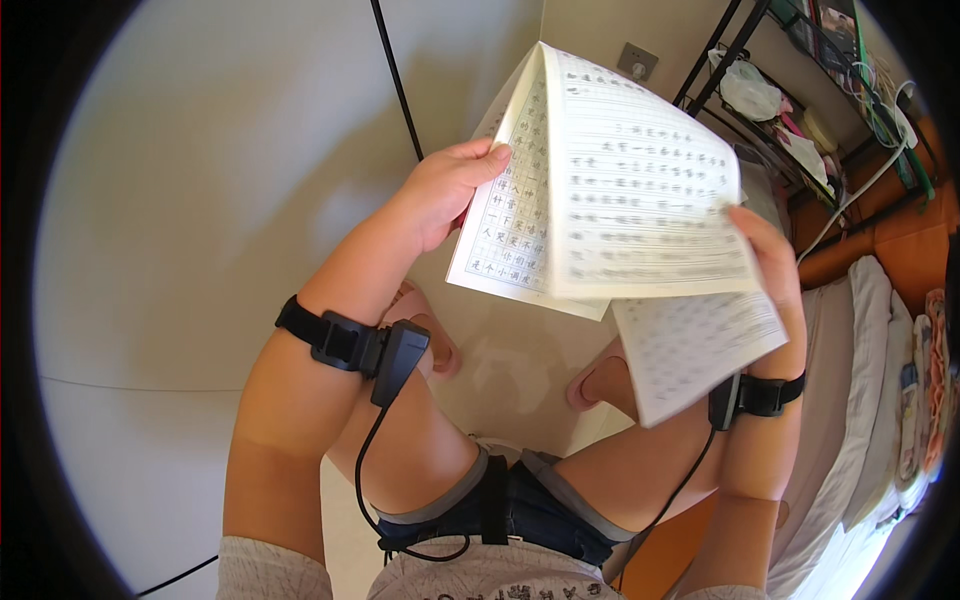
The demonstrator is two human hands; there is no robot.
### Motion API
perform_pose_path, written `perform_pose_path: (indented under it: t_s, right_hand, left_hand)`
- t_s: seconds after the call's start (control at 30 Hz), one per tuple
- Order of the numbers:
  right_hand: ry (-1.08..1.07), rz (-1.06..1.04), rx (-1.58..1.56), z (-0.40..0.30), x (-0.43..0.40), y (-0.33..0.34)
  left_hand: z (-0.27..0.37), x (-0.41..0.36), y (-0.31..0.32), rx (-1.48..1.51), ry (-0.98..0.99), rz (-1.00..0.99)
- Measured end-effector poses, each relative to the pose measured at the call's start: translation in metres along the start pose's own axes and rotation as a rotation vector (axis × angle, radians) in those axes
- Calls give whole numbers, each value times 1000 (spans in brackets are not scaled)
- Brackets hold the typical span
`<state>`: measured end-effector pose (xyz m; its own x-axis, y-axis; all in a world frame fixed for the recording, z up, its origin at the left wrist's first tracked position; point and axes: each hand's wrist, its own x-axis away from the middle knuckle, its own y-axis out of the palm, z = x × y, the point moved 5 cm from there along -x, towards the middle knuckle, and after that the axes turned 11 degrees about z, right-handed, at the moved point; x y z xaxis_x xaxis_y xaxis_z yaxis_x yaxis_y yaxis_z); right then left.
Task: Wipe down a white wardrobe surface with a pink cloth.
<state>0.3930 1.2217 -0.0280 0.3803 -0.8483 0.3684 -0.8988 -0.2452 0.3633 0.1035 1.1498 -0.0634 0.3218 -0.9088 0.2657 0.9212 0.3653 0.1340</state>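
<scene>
A notebook (652, 180) with handwritten pages is held up before me, its leaves spread apart. My left hand (457, 187) pinches its left edge, thumb on top of a grid-lined page (514, 210). On the other side, my right hand (772, 251) is at the right edge of a lined page, fingertips partly hidden behind the paper. A further leaf (697, 345) hangs below, tilted and blurred, near my right wrist. Something red shows just under my left palm, too little of it to name.
A bed with folded bedding (870, 375) stands at the right. Behind it, a black metal rack (750, 45) holds plastic bags and cables. A wall socket (637, 61) sits at the back. Black cabled devices (401, 364) are strapped to both forearms.
</scene>
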Motion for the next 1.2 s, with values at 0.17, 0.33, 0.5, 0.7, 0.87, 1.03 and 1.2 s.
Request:
perform_pose_path:
  t_s: [0.17,0.33,0.5,0.7,0.87,1.03,1.2]
  right_hand:
    - [-240,128,-367,-5,20,-7]
    - [-120,158,-438,-4,36,13]
    - [-39,-58,501,4,5,-24]
    - [-190,102,700,7,-22,-37]
    - [-143,61,344,24,-28,2]
    - [-456,101,-231,-4,-43,-40]
    - [-788,232,4,-24,-24,-54]
  left_hand:
    - [-3,-1,12,-34,-25,-11]
    - [-4,-1,7,-35,-23,-15]
    - [-1,0,6,41,-16,36]
    - [17,12,6,98,52,49]
    - [15,25,10,36,23,-34]
    - [-1,22,24,-134,-69,-175]
    - [-3,17,23,-262,-191,-55]
